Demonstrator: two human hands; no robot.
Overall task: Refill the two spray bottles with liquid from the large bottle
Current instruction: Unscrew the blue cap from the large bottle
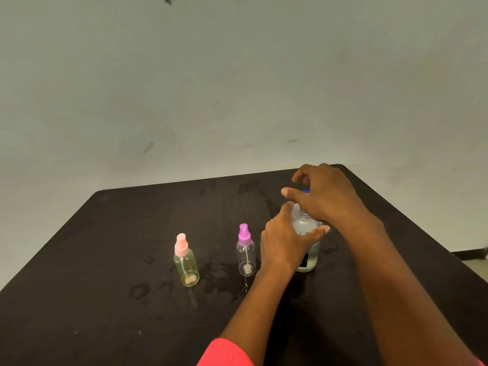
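Now, left hand (285, 244) gripping large bottle (304, 221), right hand (326, 198) over cap (305, 191)

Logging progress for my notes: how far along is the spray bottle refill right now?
Nothing done yet: the pink-capped spray bottle and purple-capped spray bottle look empty, tops on. In hand: left hand grips the large bottle, right hand over its blue cap. Left: both refills.

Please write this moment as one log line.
left hand grips large bottle | right hand over blue cap, grip unclear | pink spray bottle and purple spray bottle upright, capped
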